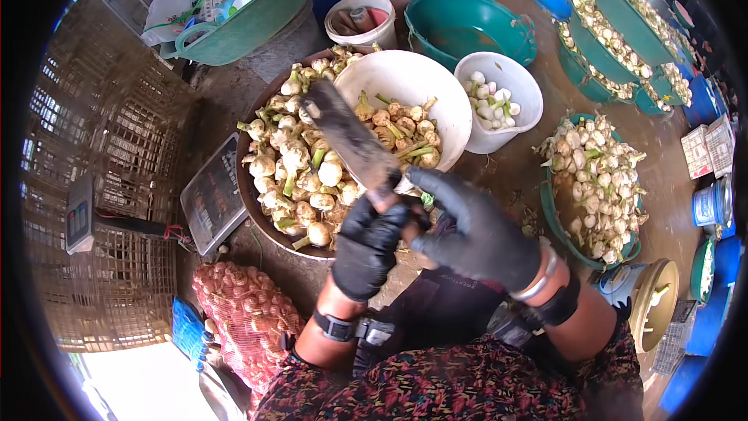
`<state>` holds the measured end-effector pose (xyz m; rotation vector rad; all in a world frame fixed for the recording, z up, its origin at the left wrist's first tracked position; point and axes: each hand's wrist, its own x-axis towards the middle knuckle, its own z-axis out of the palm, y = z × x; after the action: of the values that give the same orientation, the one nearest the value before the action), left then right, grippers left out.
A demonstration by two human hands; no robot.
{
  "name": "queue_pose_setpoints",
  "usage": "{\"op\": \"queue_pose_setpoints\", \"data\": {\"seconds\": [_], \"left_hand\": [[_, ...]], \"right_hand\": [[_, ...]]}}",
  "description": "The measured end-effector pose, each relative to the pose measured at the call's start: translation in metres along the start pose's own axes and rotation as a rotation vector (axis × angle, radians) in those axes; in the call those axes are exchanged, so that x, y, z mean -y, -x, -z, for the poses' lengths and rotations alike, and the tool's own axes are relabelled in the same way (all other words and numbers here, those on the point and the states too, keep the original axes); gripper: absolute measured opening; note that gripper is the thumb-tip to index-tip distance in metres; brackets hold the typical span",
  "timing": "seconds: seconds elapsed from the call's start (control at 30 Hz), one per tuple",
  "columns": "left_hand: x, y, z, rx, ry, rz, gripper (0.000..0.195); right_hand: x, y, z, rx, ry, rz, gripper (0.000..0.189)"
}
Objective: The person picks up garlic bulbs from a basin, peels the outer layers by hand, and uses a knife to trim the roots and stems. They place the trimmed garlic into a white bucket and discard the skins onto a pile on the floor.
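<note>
My left hand, in a black glove, is closed around the handle of a broad-bladed knife. The dark, stained blade points up and to the left, above the bulbs. Close beside it, my gloved right hand has its fingers spread near the handle end. Something brown between the hands is blurred, and whether the right hand grips it is unclear. Under the blade, a wide brown basin holds many untrimmed garlic bulbs. A white bowl rests in it with browner stalked bulbs.
A white bucket of cleaned bulbs stands beyond my right hand. Heaped bulbs fill a green tub at right. A green basin is behind. At left are a scale and a red mesh sack of bulbs.
</note>
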<state>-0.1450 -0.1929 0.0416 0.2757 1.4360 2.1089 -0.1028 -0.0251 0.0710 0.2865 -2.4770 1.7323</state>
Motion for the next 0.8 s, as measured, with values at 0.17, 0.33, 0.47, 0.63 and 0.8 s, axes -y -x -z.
{"op": "queue_pose_setpoints", "data": {"seconds": [0.17,0.33,0.47,0.63,0.8], "left_hand": [[-0.013,0.003,0.061,-0.277,0.212,-0.331,0.036],[-0.012,0.016,0.089,-0.426,0.161,-0.355,0.042],[-0.006,0.016,0.093,-0.462,0.15,-0.313,0.044],[0.001,0.004,0.102,-0.473,0.162,-0.273,0.047],[0.0,-0.006,0.096,-0.513,0.095,-0.225,0.038]], "right_hand": [[-0.044,-0.067,0.047,0.029,0.02,-0.279,0.025],[-0.081,-0.142,0.027,0.479,0.36,-0.212,0.027],[-0.109,-0.178,-0.008,0.754,0.648,-0.142,0.039],[-0.156,-0.186,-0.039,1.064,0.887,-0.248,0.056],[-0.161,-0.187,-0.031,1.036,0.681,-0.262,0.051]]}}
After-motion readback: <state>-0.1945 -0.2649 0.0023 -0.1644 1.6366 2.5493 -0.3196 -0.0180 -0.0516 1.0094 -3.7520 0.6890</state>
